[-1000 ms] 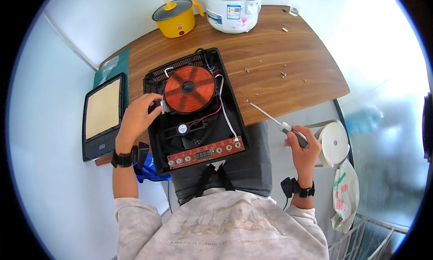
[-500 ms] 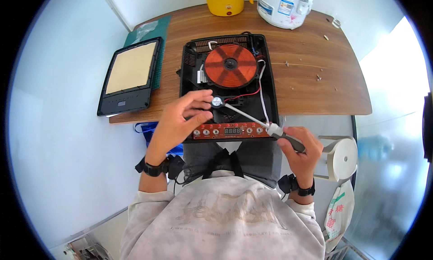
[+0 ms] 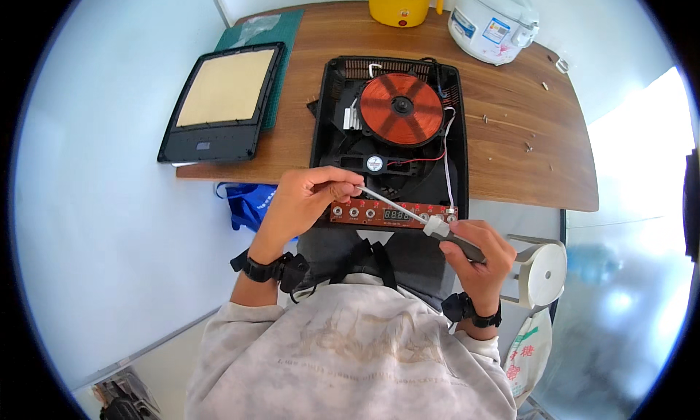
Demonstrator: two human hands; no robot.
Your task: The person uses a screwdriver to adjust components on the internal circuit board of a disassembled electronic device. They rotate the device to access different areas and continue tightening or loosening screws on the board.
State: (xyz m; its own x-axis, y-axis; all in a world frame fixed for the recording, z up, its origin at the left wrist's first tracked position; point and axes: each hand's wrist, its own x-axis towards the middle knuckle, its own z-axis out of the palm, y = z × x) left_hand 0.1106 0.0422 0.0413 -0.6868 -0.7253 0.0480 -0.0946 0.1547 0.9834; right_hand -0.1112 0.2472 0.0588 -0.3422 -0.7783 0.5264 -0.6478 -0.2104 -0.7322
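Note:
My right hand (image 3: 483, 258) is closed around the grey handle of a screwdriver (image 3: 394, 204), whose shaft slants up to the left. At the shaft's end my left hand (image 3: 312, 201) is pinched, with thumb and fingertips on the tip; whether a small screw is also there cannot be made out. Both hands are over the near part of an opened induction cooker (image 3: 461, 143). Inside it are a round copper coil (image 3: 421, 99), a fan hub with a round pale label (image 3: 375, 164), and a red-brown control board (image 3: 356, 214) along the near edge.
The cooker's top cover (image 3: 219, 152) lies underside-up on a green mat (image 3: 286, 48) at left. A yellow pot (image 3: 399, 12) and a white rice cooker (image 3: 488, 30) stand at the back. Several loose screws (image 3: 529, 147) dot the table's right side. A white stool (image 3: 545, 274) stands below right.
My left hand has come from the fan hub toward the near edge and now closes on the screwdriver's tip. The screwdriver has left the hub. The whole view has shifted.

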